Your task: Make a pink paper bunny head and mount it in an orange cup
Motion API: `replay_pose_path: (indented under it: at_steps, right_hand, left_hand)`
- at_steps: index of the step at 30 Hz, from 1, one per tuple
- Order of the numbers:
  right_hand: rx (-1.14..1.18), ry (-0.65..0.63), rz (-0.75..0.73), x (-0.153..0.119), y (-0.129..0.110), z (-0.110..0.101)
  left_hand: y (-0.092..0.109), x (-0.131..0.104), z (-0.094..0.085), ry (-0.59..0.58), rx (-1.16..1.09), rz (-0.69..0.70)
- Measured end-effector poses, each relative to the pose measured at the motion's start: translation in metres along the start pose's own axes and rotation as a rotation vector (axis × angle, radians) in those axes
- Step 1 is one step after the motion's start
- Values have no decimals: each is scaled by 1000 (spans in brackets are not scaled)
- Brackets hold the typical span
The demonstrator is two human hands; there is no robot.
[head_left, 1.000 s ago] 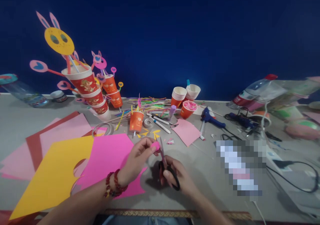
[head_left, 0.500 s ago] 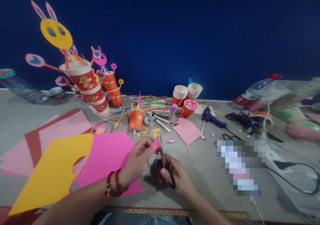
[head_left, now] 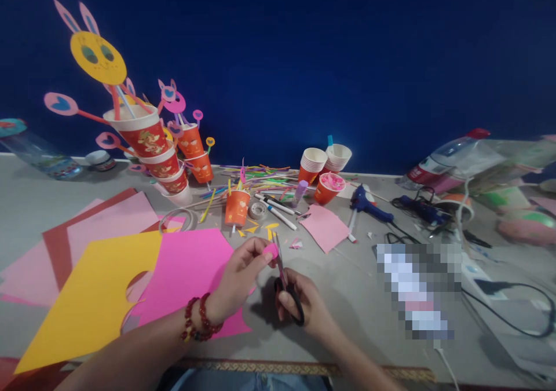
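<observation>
Between its thumb and fingers, my left hand point(head_left: 248, 266) pinches a small bright pink piece of paper point(head_left: 271, 251). My right hand point(head_left: 306, 304) grips black-handled scissors point(head_left: 297, 308), blades pointing up and away from me alongside the paper's right edge. The two blades are nearly closed. A large bright pink sheet point(head_left: 191, 269) lies under my left forearm, overlapping a yellow sheet point(head_left: 87, 292) with a rounded cut-out. Just beyond my hands are yellow paper scraps point(head_left: 271, 226) and a pale pink sheet point(head_left: 325, 227) with cut edges.
Cup figures with paper faces point(head_left: 145, 139) stand at back left. An orange paper cup point(head_left: 237, 207), a tape roll point(head_left: 258, 209), pens point(head_left: 280, 213) and pipe cleaners point(head_left: 260, 176) lie mid-table. A blue glue gun point(head_left: 369, 204) with cables sits right, near a blurred-out object point(head_left: 414, 292).
The scissor blades have drawn closer together at the edge of the pink paper. Both hands stay in nearly the same place.
</observation>
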State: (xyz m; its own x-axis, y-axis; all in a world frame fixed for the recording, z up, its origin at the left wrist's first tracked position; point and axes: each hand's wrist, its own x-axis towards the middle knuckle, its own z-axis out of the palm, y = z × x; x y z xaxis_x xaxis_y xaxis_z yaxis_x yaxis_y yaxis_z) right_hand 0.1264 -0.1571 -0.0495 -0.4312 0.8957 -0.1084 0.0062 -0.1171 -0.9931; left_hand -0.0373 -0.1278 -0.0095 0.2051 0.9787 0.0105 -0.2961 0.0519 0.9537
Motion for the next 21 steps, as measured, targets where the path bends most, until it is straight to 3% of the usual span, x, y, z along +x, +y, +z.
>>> replay_pose_path:
  at_steps: [21]
  right_hand:
    - [-125, 24, -7, -2, -5, -3]
  left_hand:
    - [4, 1, -1, 2, 14, -29]
